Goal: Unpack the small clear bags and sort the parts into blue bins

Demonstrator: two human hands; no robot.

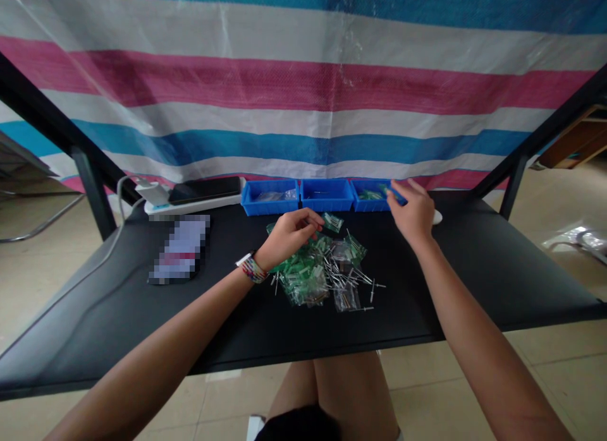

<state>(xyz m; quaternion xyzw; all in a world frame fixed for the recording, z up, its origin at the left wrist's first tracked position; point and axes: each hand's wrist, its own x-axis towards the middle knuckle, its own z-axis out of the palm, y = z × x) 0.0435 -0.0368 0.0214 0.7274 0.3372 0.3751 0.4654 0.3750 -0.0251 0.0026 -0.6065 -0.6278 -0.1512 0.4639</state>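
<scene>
Reaching over the far-left side of the pile [303, 278] of green packets and metal pins, the left hand [288, 234] curls its fingers; I cannot tell whether they pinch anything. Beyond the pile, to its right, the right hand [415, 210] has its fingers apart beside a blue bin [368, 205] containing green packets. The pile lies on the black counter [398, 314].

No text, label, brand, number or sign is legible here.

Multicoloured bracelet [254, 270], black garment [300, 423]
</scene>
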